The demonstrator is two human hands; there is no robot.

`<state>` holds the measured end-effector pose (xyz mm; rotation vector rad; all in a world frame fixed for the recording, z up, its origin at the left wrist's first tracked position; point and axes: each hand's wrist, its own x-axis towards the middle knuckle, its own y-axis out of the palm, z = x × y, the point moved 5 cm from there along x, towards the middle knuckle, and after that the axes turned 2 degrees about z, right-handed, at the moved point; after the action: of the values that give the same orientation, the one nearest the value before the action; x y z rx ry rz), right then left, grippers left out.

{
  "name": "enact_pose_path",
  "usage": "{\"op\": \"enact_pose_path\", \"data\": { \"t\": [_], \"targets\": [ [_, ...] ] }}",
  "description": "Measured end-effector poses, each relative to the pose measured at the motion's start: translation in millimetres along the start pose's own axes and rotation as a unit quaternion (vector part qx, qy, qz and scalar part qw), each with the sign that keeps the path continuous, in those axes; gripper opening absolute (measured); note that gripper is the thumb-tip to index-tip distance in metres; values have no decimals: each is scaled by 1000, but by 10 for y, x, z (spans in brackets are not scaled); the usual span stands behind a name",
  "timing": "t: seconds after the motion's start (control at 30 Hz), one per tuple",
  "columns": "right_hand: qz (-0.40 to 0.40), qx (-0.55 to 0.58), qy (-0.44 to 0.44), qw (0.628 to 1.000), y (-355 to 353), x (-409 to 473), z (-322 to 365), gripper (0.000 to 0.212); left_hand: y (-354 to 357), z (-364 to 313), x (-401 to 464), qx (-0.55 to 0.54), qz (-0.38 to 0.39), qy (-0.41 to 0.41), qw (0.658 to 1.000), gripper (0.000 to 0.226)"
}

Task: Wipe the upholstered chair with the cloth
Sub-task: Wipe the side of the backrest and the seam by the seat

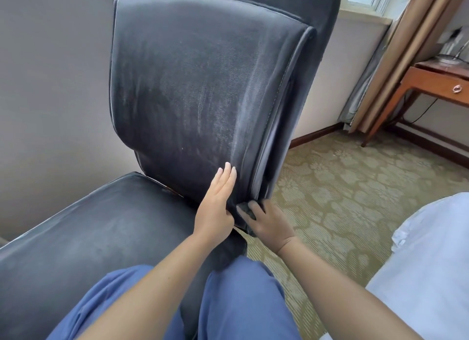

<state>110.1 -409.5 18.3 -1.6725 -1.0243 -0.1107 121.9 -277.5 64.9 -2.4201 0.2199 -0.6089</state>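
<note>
Upholstered chair (203,86) fabric, dark and napped, is filling most of the view, its tall backrest rising upright ahead with the long axis running top to bottom, and its seat spreading out to the left and toward the person's knees. Carpeted floor (342,187) is being shown to the right of it, a wooden side table (431,83) is standing well apart by the curtain (406,47), and pale bedding (418,276) is lying at the lower right edge. The left hand (218,200) is being laid flat on the lower right part of the backrest, its fingers (227,172) straight and pressed together, pointing up along the panel. The right hand (269,223) is being held just beside it at the backrest's bottom right corner, its fingers curled round a small dark cloth (245,209) bunched against the edge. Unwiped backrest is lying above and left of the cloth, so an upward stroke is likely being called for. No containers are being shown.
</note>
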Motion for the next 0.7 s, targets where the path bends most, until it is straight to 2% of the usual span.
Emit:
{"op": "enact_pose_path", "data": {
  "t": [0.13,0.2,0.3,0.4,0.5,0.6,0.7],
  "targets": [
    [125,-22,-19,992,281,-106,-4,35,10,-13,9,11,-2,-1,1000,101],
    [143,-3,18,990,243,-120,-87,36,-8,-26,0,17,-1,-1,1000,99],
    [68,18,22,997,-63,-84,-191,29,-57,-51,-23,25,3,-5,1000,97],
    [-8,60,35,998,-396,41,-339,33,-96,-100,-38,41,3,-4,999,93],
    [-62,114,118,984,-672,209,-519,40,-162,-173,-52,50,-4,-22,999,85],
    [-138,224,263,928,-988,435,-634,33,-260,-277,-52,56,-30,-40,997,74],
    [-180,339,423,821,-1144,584,-600,32,-321,-394,-47,50,-58,-30,997,74]
  ]
}}
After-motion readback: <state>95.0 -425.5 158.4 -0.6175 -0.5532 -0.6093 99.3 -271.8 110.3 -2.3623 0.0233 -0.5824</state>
